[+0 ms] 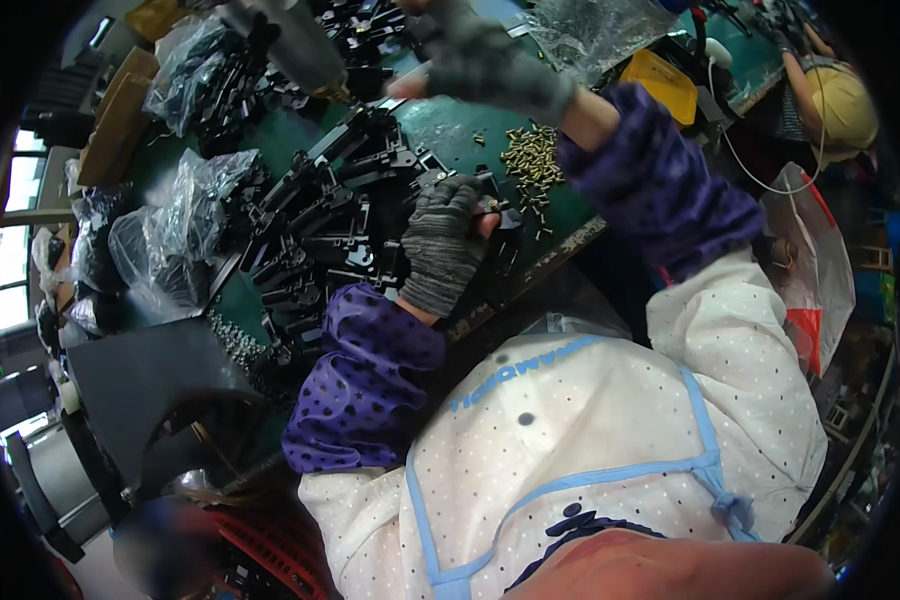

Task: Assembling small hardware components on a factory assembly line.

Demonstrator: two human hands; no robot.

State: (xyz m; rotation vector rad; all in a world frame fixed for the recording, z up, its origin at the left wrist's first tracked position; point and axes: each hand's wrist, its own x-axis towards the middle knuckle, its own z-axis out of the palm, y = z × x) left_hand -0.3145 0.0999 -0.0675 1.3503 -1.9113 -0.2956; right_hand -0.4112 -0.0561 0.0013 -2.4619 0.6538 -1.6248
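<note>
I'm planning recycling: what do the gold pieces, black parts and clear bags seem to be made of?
Gold pieces: probably metal, perhaps brass or plated; they shine yellowish.
Black parts: metal or hard plastic, I can't tell; dark, with bright glints.
Clear bags: likely thin plastic film, glossy and crinkled.

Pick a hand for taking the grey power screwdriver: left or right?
Right, probably: the right hand is close beside the grey power screwdriver, while the left hand is occupied with a black part.
</note>
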